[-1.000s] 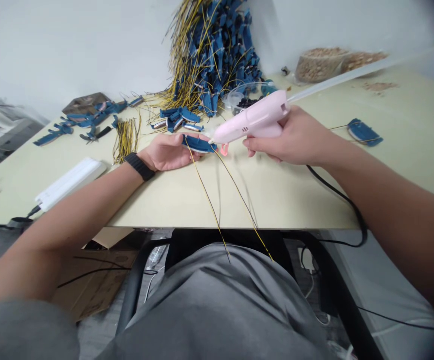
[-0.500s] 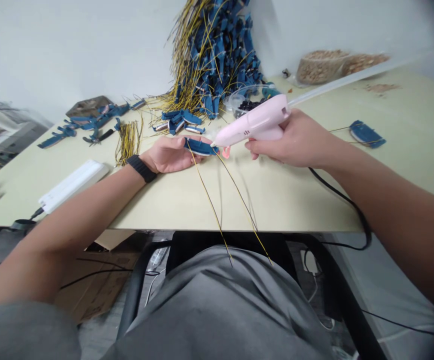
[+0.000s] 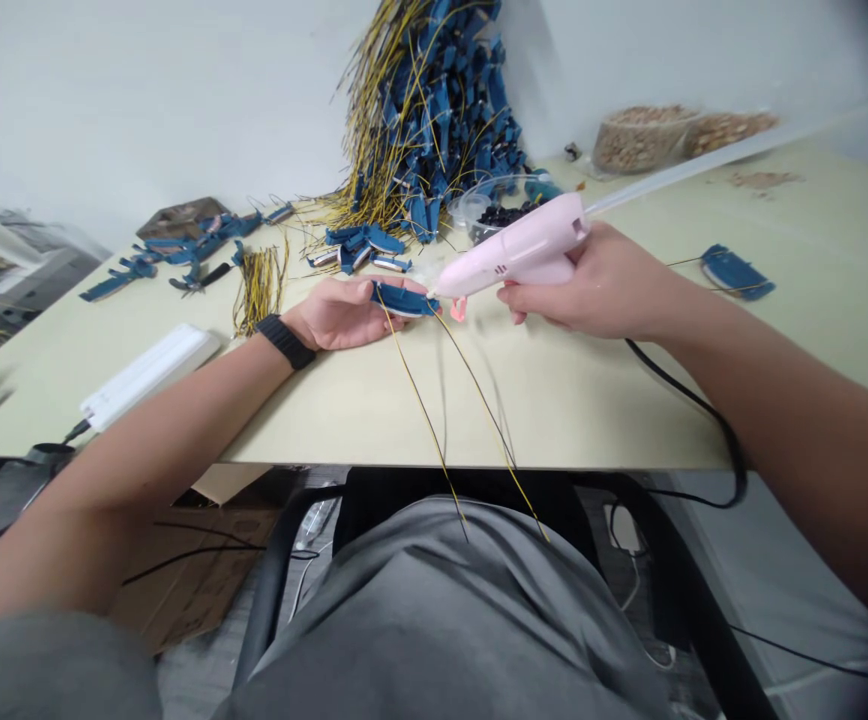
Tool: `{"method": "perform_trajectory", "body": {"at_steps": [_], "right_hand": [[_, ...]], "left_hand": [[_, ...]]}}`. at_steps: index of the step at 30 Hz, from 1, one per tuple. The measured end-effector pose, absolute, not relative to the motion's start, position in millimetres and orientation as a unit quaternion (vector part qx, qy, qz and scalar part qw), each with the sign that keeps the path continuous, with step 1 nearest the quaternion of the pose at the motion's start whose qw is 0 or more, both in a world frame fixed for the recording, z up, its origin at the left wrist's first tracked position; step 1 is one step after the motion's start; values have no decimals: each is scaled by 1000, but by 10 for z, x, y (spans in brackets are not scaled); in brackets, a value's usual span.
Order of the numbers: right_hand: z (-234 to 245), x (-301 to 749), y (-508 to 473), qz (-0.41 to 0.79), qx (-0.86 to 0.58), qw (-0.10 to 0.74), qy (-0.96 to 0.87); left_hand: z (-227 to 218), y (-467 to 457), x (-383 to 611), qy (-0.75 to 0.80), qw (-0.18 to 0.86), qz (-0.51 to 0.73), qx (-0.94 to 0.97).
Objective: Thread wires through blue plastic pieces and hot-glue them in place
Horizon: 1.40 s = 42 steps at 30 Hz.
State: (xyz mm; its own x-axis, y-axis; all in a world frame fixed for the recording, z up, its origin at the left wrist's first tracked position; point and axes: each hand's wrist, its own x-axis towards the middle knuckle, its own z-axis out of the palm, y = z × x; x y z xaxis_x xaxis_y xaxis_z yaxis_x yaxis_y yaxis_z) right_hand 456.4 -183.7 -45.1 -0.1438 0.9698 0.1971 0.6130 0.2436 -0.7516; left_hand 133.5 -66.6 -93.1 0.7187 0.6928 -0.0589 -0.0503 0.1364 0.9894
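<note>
Between the fingers of my left hand (image 3: 340, 312) is a small blue plastic part (image 3: 404, 299) with a pale lower edge. Two thin black-and-yellow wires (image 3: 420, 408) run from it over the table edge toward my lap. My right hand (image 3: 591, 285) is wrapped round the handle of a pink glue gun (image 3: 528, 245). The gun's nozzle points left, at the right end of the blue part; whether it touches is too small to tell. A long clear glue stick (image 3: 693, 162) sticks out of its back. The trigger is partly hidden by my fingers.
Behind my hands rises a big heap of wired blue parts (image 3: 449, 110), with loose blue parts (image 3: 363, 243) before it. A clear tub of black pieces (image 3: 495, 215) stands there too. At left lie a wire bundle (image 3: 260, 285) and a white power strip (image 3: 150, 370); at right, another blue part (image 3: 735, 272).
The glue gun has shifted very slightly right and down with my right hand. Its nozzle stays at the blue part's right end. My left hand keeps its hold.
</note>
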Motion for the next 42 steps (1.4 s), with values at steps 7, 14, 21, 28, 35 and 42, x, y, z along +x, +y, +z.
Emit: {"method": "perform_trajectory", "body": {"at_steps": [7, 14, 21, 28, 35, 42], "right_hand": [[-450, 4570, -1831, 238, -564, 341, -714], [-434, 4569, -1827, 243, -575, 326, -710], [-390, 4545, -1846, 231, -606, 303, -698], [-318, 4467, -1882, 238, -627, 294, -681], [-313, 4458, -1885, 242, -613, 305, -688], [-289, 4418, -1895, 248, -629, 296, -675]], "left_hand": [[-960, -619, 1296, 287, 694, 246, 613], [-986, -516, 1252, 216, 726, 227, 612], [-982, -483, 1245, 189, 731, 221, 617], [-966, -508, 1268, 173, 755, 216, 595], [-988, -489, 1260, 184, 735, 224, 612], [-1003, -459, 1222, 201, 730, 221, 614]]}}
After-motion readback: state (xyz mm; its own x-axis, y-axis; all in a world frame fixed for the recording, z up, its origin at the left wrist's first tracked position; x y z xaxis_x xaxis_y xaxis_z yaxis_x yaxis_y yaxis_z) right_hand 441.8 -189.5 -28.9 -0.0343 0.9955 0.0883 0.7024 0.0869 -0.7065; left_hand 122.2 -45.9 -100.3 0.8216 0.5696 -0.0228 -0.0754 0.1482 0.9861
